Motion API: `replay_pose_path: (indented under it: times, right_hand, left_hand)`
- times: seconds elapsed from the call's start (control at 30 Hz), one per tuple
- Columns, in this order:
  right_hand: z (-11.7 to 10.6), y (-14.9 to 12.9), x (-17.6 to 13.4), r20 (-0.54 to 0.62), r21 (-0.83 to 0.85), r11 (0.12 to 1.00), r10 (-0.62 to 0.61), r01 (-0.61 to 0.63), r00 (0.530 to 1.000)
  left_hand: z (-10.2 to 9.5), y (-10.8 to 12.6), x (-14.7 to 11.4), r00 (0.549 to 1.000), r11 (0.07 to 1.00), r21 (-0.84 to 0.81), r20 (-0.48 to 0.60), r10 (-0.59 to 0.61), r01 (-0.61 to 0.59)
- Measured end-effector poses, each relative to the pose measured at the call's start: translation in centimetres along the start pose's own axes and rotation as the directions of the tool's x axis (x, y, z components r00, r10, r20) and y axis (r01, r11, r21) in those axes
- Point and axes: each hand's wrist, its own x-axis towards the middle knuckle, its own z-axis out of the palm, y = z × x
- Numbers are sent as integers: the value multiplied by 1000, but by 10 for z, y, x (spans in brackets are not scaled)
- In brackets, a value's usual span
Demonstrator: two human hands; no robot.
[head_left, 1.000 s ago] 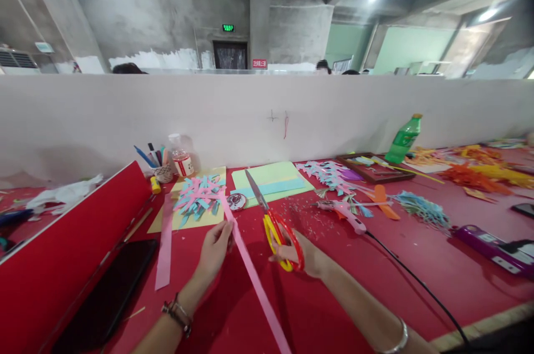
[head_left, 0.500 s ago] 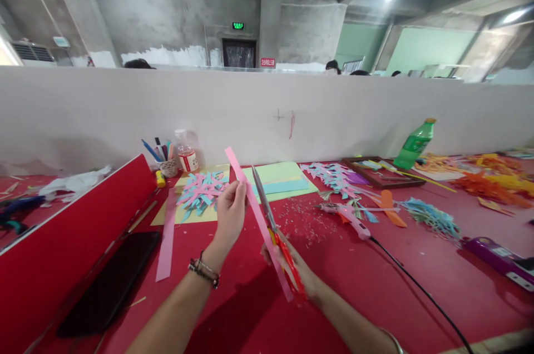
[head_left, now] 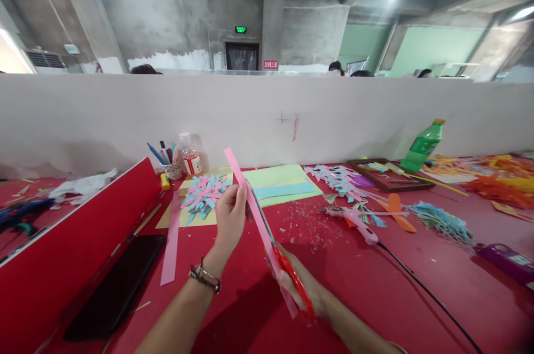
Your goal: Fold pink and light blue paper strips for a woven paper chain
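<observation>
A long pink paper strip (head_left: 261,224) is pinched in my left hand (head_left: 231,212) near its upper part, slanting down to the right. My right hand (head_left: 302,282) grips red-handled scissors (head_left: 297,282), whose blades lie along the strip's right edge, partly hidden behind it. The blade tips are close to my left fingers. To the left, a heap of pink and blue paper pieces (head_left: 205,194) lies on a yellow sheet (head_left: 164,219), with another pink strip (head_left: 170,248) beside it. A blue strip (head_left: 283,189) rests on a pale green sheet (head_left: 292,173).
A pink glue gun (head_left: 354,222) with a black cord lies right, near paper scraps. Behind it are a wooden tray (head_left: 375,179) and green bottle (head_left: 423,147). At left are a phone (head_left: 117,287), red board (head_left: 83,215) and pen cup (head_left: 171,170). A white partition (head_left: 233,115) stands behind.
The scissors have moved closer against the strip, and their blades, apart before, now look closed together. My right hand has shifted slightly down and right. The whole view has moved a little.
</observation>
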Motion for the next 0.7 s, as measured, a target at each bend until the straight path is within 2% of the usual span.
replay_pose_path:
  times: [0.17,0.37,0.7]
  right_hand:
    - [-1,-4,0,44,-5,1000,-26,27,999]
    - [-1,-9,-1,58,-17,997,73,-72,996]
    - [1,9,-2,7,-86,995,46,-45,999]
  left_hand:
    - [-4,0,1,999,998,56,-37,5,-3]
    - [-6,-1,2,998,997,66,-47,31,-28]
    - [-6,-5,-1,995,987,149,-76,67,-55]
